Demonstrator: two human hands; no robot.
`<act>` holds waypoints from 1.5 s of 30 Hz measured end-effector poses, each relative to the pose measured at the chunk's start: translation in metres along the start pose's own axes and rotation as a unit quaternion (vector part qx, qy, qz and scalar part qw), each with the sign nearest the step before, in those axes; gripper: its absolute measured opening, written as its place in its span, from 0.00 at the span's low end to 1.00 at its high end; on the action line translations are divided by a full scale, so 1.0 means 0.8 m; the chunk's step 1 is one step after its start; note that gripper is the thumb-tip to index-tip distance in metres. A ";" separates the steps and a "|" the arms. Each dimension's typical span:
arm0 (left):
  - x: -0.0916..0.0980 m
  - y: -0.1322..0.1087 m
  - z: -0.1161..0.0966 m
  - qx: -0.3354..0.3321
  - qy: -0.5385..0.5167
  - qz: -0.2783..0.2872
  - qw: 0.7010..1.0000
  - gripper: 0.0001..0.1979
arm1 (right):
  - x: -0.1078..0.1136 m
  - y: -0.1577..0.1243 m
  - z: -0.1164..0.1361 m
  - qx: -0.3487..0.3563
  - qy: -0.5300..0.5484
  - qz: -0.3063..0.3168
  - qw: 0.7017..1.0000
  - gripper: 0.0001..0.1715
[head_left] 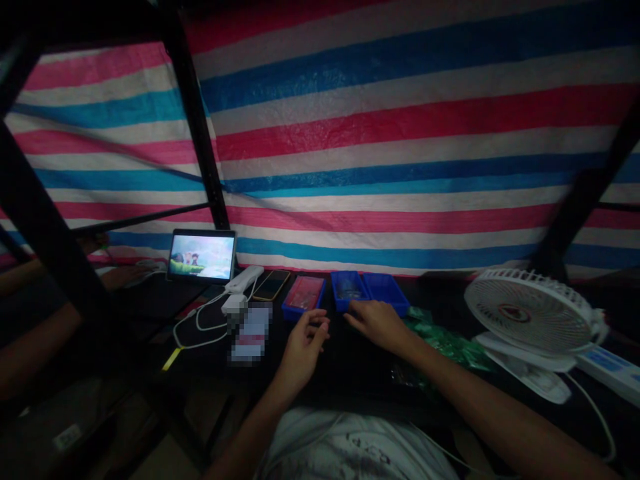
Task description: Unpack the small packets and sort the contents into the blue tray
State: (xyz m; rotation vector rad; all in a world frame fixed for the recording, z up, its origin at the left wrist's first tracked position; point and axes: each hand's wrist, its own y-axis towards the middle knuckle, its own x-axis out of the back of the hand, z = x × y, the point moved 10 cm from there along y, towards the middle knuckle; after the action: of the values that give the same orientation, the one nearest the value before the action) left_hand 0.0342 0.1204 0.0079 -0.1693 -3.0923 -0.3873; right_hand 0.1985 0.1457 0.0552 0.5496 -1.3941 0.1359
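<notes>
Striped tarp (pixel 400 133) behind your desk (pixel 345 380): blue trays (pixel 386 292) sit within easy reach of your right hand (pixel 377 325), fingers apart and empty; your left hand (pixel 303 350), fingers loosely curled, holds nothing.

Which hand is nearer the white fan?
Right. The right hand lies left of the fan, beyond the green packets; the left hand lies farther left, past the right hand.

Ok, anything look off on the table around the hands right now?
Yes, a white item just beside the left hand is pixelated, so I can't tell what it is. Further left, white cables lie in loose, untidy loops across the tabletop.
</notes>
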 end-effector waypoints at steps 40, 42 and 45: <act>0.001 -0.001 -0.019 -0.036 0.055 -0.013 0.998 0.16 | -0.036 0.011 0.017 0.014 0.633 0.044 0.772 0.25; -0.001 -0.001 -0.022 -0.041 0.057 -0.002 0.998 0.16 | -0.033 0.009 0.020 0.014 0.630 0.052 0.775 0.24; -0.005 -0.002 -0.022 -0.043 0.044 0.012 0.998 0.17 | -0.026 0.006 0.024 0.028 0.601 0.050 0.798 0.22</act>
State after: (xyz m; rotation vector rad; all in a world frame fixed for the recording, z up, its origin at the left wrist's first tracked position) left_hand 0.0379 0.1141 0.0243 -0.1851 -2.9863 -0.5116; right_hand 0.1752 0.1459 0.0383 0.3059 -0.1570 0.5144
